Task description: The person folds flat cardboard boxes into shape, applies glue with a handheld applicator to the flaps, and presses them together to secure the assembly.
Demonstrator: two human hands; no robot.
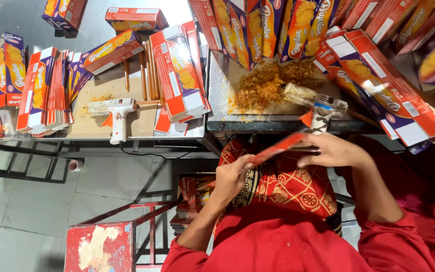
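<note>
A flat red carton point(280, 146) is held over my lap, edge-on to the camera. My left hand point(231, 179) grips its near end and my right hand point(328, 150) grips its far end. Just beyond my right hand a glue gun point(314, 103) crusted with dried glue lies on the metal table point(258, 123), nozzle toward me. A heap of orange-brown glue crumbs point(265, 85) covers the table behind it. Folded red and blue biscuit cartons point(378, 80) are stacked to the right.
A second white glue gun point(115, 112) lies on a board on the left table, beside glue sticks point(147, 75) and upright flattened cartons point(46, 90). More cartons point(182, 73) lean in the middle. A red metal stool point(101, 247) stands on the floor lower left.
</note>
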